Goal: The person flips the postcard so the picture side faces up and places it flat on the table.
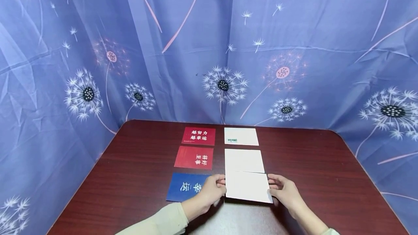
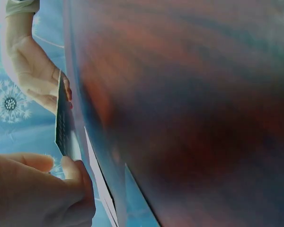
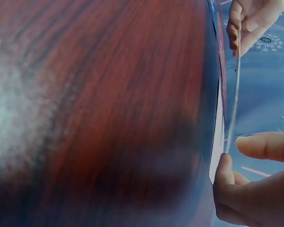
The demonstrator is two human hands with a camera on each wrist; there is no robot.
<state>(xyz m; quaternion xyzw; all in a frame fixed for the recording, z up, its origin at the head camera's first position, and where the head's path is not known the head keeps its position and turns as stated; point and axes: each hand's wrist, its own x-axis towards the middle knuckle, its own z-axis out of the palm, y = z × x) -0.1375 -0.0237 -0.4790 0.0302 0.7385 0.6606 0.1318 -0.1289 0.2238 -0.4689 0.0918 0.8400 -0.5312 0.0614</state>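
Observation:
Between my two hands is a card [image 1: 248,187] with its white side up, held by its left and right edges. My left hand [image 1: 211,192] pinches the left edge, and my right hand [image 1: 287,193] holds the opposite one. Both wrist views show this card [image 2: 66,120] raised off the table, its underside dark with small print. Behind it lies another white card [image 1: 244,160], partly overlapped by the held one in the head view. A blue card [image 1: 183,187] with white characters lies beside my left hand, which covers its right end.
Farther back on the dark red wooden table [image 1: 140,162] lie two red cards [image 1: 198,136] with white characters, one behind the other. To their right is a white card [image 1: 241,133] with a small green picture. A blue dandelion-print curtain [image 1: 183,82] surrounds the table.

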